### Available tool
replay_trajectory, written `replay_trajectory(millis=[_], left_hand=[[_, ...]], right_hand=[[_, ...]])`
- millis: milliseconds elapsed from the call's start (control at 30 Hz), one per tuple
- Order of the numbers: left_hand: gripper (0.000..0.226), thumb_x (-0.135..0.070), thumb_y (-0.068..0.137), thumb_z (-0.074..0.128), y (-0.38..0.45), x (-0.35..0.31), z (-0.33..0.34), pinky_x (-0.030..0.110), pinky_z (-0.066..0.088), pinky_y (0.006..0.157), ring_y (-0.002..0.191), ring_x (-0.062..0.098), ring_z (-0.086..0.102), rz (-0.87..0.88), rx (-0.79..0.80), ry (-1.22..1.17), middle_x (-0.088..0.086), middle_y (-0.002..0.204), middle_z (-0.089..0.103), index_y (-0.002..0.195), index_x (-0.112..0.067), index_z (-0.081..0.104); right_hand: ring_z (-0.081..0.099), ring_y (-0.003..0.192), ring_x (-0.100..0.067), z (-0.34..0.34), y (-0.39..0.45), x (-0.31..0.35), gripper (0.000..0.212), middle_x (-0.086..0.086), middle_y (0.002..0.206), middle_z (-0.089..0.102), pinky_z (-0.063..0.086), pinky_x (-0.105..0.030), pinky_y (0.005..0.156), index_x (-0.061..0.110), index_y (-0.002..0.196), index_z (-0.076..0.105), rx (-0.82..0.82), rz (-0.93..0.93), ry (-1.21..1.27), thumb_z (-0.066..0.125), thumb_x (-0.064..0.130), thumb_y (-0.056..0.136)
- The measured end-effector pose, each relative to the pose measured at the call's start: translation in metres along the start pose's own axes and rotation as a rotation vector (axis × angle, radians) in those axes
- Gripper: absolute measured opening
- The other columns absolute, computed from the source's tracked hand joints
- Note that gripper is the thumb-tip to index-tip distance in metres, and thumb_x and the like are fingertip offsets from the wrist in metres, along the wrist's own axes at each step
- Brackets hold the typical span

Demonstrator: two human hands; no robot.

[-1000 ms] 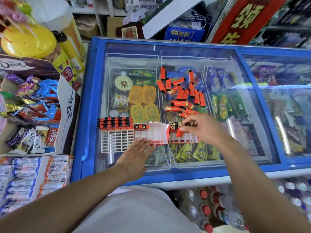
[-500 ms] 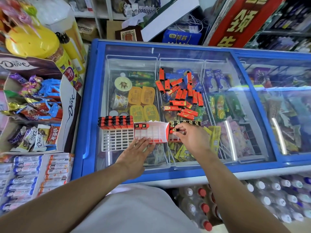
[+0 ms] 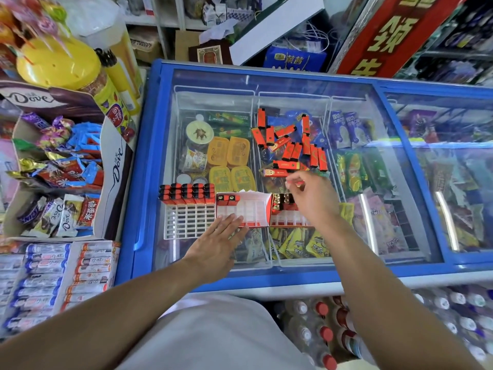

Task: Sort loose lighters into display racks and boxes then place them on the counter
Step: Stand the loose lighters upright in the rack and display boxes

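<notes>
The right hand's fingers curl over the loose lighters; whether they pinch one is too blurred to tell. The left hand lies flat, fingers spread, against the middle box. Loose lighters lie scattered at mixed angles on the freezer lid, beyond the white rack and right box, where lighters stand upright.

bright, even shop light; pale glare streaks on the freezer lid; edges bend and blur, sharpest near the middle.
</notes>
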State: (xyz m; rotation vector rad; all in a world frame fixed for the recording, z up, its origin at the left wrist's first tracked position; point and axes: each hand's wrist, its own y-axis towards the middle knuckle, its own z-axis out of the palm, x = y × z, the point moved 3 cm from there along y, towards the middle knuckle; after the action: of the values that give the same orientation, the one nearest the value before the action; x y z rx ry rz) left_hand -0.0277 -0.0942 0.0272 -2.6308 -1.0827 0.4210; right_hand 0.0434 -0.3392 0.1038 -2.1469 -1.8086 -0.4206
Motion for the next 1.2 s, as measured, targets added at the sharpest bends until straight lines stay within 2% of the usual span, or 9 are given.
replay_trajectory(millis=[100, 200, 300, 433, 633, 767, 1000, 1100, 1200], left_hand=[[0.070, -0.034, 0.101, 0.047, -0.007, 0.008, -0.002, 0.038, -0.014, 0.122, 0.156, 0.020, -0.009, 0.042, -0.145, -0.133, 0.003, 0.169, 0.000, 0.162, -0.021, 0.015], [0.059, -0.028, 0.095, 0.060, -0.022, 0.021, -0.002, 0.040, 0.012, 0.125, 0.152, 0.018, 0.024, 0.079, -0.278, -0.193, -0.001, 0.160, 0.037, 0.151, -0.022, 0.042], [0.053, -0.023, 0.092, 0.065, -0.034, 0.040, 0.004, 0.043, 0.034, 0.119, 0.143, 0.018, 0.040, 0.042, -0.322, -0.261, -0.001, 0.151, 0.049, 0.144, -0.021, 0.052], [0.053, -0.033, 0.099, 0.056, -0.044, 0.064, 0.015, 0.043, 0.030, 0.121, 0.147, 0.016, 0.033, -0.137, -0.258, -0.269, -0.004, 0.157, 0.040, 0.150, -0.026, 0.042], [0.071, -0.055, 0.098, 0.032, -0.048, 0.076, 0.025, 0.036, 0.000, 0.124, 0.154, 0.014, 0.003, -0.308, -0.185, -0.259, -0.003, 0.167, 0.012, 0.160, -0.023, 0.021], [0.076, -0.048, 0.099, 0.052, -0.048, 0.075, 0.030, 0.036, -0.006, 0.123, 0.153, 0.016, -0.008, -0.297, -0.139, -0.240, 0.000, 0.169, 0.004, 0.161, -0.023, 0.017], [0.085, -0.044, 0.099, 0.053, -0.045, 0.072, 0.031, 0.034, -0.016, 0.122, 0.151, 0.017, -0.025, -0.328, -0.055, -0.241, -0.003, 0.166, -0.023, 0.161, -0.026, -0.002], [0.085, -0.042, 0.099, 0.052, -0.044, 0.068, 0.029, 0.038, -0.012, 0.125, 0.150, 0.018, -0.028, -0.352, -0.017, -0.250, -0.003, 0.163, -0.027, 0.161, -0.024, -0.004], [0.085, -0.040, 0.099, 0.053, -0.043, 0.066, 0.025, 0.040, -0.007, 0.126, 0.150, 0.018, -0.026, -0.373, 0.004, -0.280, -0.003, 0.163, -0.026, 0.162, -0.023, -0.002]], right_hand=[[0.067, 0.091, -0.007, 0.007, 0.036, -0.007, 0.018, 0.014, 0.112, 0.071, 0.058, -0.031, 0.074, 0.031, 0.113, 0.070, 0.054, 0.019, -0.037, 0.065, 0.027, 0.096], [0.067, 0.100, -0.014, 0.020, 0.065, -0.012, 0.025, 0.006, 0.120, 0.070, 0.058, -0.035, 0.077, 0.031, 0.121, 0.068, 0.151, 0.019, -0.166, 0.061, 0.022, 0.099], [0.064, 0.111, -0.022, 0.034, 0.085, -0.012, 0.037, 0.000, 0.127, 0.066, 0.053, -0.034, 0.079, 0.030, 0.134, 0.060, 0.274, -0.015, -0.319, 0.060, 0.018, 0.099], [0.065, 0.098, -0.025, 0.047, 0.105, -0.007, 0.042, -0.005, 0.113, 0.069, 0.048, -0.032, 0.071, 0.026, 0.137, 0.056, 0.310, -0.037, -0.459, 0.056, 0.010, 0.098], [0.067, 0.093, -0.026, 0.060, 0.124, -0.005, 0.028, -0.004, 0.104, 0.070, 0.044, -0.030, 0.067, 0.020, 0.119, 0.066, 0.328, -0.024, -0.551, 0.062, 0.008, 0.094], [0.066, 0.089, -0.024, 0.054, 0.123, 0.004, 0.014, -0.002, 0.094, 0.069, 0.045, -0.029, 0.067, 0.019, 0.106, 0.067, 0.295, -0.045, -0.545, 0.068, 0.024, 0.093], [0.059, 0.089, -0.011, 0.001, 0.080, 0.055, 0.022, 0.009, 0.104, 0.059, 0.047, -0.027, 0.072, 0.024, 0.110, 0.060, 0.022, -0.204, -0.222, 0.065, 0.040, 0.095], [0.061, 0.087, -0.011, -0.016, 0.046, 0.076, 0.026, 0.015, 0.095, 0.059, 0.050, -0.030, 0.077, 0.027, 0.115, 0.055, 0.123, -0.206, 0.079, 0.066, 0.039, 0.095], [0.063, 0.089, -0.013, -0.014, 0.016, 0.083, 0.027, 0.012, 0.099, 0.064, 0.052, -0.033, 0.078, 0.031, 0.115, 0.055, 0.263, -0.230, 0.066, 0.067, 0.041, 0.093]])
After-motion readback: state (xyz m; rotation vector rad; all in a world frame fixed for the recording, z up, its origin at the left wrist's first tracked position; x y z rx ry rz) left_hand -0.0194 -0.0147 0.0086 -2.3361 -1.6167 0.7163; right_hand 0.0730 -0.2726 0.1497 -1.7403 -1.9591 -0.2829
